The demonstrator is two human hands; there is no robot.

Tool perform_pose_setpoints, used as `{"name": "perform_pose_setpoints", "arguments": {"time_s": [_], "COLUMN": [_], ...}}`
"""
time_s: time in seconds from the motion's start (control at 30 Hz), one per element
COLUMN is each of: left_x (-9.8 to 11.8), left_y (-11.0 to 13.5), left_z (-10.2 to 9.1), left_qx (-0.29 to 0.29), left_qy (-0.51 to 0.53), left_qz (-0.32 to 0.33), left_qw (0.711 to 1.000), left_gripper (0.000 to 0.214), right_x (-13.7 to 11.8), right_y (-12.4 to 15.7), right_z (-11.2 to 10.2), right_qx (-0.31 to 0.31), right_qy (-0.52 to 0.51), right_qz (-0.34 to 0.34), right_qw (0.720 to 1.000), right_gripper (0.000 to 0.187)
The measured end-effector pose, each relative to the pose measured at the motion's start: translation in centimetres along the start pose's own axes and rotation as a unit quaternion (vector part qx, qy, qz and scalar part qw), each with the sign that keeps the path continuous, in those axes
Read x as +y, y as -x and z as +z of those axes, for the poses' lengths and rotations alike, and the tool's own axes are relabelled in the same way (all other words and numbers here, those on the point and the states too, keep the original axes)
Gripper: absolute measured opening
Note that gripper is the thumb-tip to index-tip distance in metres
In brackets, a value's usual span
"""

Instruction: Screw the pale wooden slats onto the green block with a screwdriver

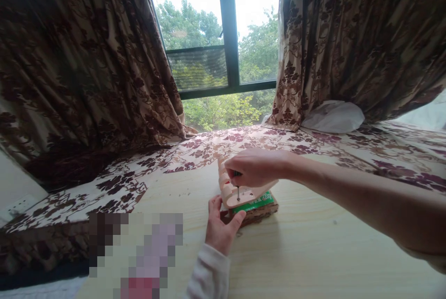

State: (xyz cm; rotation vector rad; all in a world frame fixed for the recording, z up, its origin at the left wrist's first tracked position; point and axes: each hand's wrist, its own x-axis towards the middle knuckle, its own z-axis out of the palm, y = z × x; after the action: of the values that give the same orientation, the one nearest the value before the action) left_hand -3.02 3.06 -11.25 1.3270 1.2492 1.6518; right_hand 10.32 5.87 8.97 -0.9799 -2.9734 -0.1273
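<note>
A screwdriver (238, 192) is held upright in my right hand (249, 166), whose fingers are wrapped round its handle. Its tip meets the top face of a cream-coloured piece with a scalloped left edge (228, 195), close to the near end. Small dark holes show in that face, and my right hand covers much of the piece. Under it lies a green-and-brown pack (258, 204) with white lettering. My left hand (221, 227) grips the near left corner, fingers along the left side and thumb at the front. What lies under its palm is hidden.
The pale wooden board (313, 248) carries these things. Patterned cloth (216, 146) spreads behind it towards the window (230, 34). Curtains (104, 57) hang on both sides. A white plastic bag (334, 117) lies at the back right. A pixelated patch covers the lower left.
</note>
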Motion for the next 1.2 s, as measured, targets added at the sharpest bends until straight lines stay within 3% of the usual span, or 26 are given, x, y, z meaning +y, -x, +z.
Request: {"name": "perform_pose_setpoints", "arguments": {"time_s": [0.23,0.47,0.83,1.0,1.2], "left_x": [0.8,1.1,0.4,0.5,0.7], "left_y": [0.1,0.0,0.1,0.1,0.2], "left_z": [-0.1,-0.3,0.1,0.1,0.0], "left_qx": [0.000,-0.012,0.002,0.000,-0.016], "left_qy": [-0.008,-0.008,0.003,0.002,0.001], "left_qz": [0.009,0.006,-0.003,-0.004,-0.009], "left_qw": [1.000,1.000,1.000,1.000,1.000], "left_gripper": [0.052,0.052,0.056,0.057,0.053], "right_x": [0.2,0.1,0.0,-0.1,-0.2], "right_y": [0.1,0.7,-0.1,0.1,-0.6], "right_z": [0.0,-0.9,-0.4,-1.2,-0.1], "right_qx": [0.001,-0.015,-0.003,-0.014,0.004], "right_qy": [0.009,-0.011,0.022,0.013,0.007], "right_qz": [0.026,-0.034,0.009,-0.031,0.029], "right_qw": [1.000,0.999,1.000,0.999,1.000], "right_gripper": [0.029,0.025,0.030,0.026,0.027]}}
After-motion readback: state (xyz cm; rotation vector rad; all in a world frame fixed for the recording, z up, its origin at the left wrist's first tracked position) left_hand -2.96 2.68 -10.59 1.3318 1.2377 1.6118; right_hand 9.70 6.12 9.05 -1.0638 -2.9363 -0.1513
